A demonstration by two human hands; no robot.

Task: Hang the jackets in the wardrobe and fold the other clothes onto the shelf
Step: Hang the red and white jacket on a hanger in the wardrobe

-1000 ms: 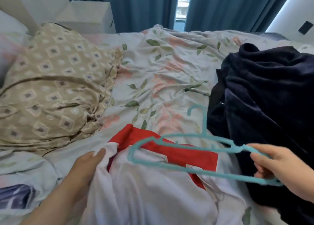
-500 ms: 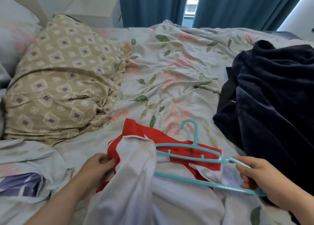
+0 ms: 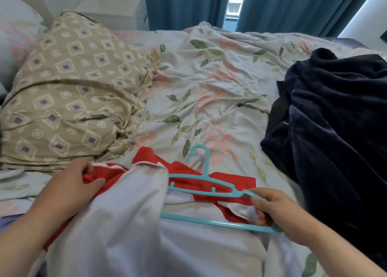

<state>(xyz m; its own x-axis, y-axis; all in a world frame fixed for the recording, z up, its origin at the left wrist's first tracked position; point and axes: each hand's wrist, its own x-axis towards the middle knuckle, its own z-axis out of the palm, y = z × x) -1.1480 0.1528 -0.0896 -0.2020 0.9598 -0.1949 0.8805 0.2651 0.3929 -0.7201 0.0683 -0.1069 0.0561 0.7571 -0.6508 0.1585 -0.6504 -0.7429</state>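
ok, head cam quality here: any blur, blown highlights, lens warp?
Head view: daylight through the curtain gap is overexposed. The navy garment sinks to near-black, with few folds readable. Wide-angle warp bows the frame edges. The pillow at far left is soft. The hanger and jacket are sharp.

Left hand gripped the red edge of a red-and-white jacket lying on the floral bedspread. Right hand held a teal hanger by its right end, left end tucked inside the jacket. Dark navy garment lay right, patterned beige pillow left.
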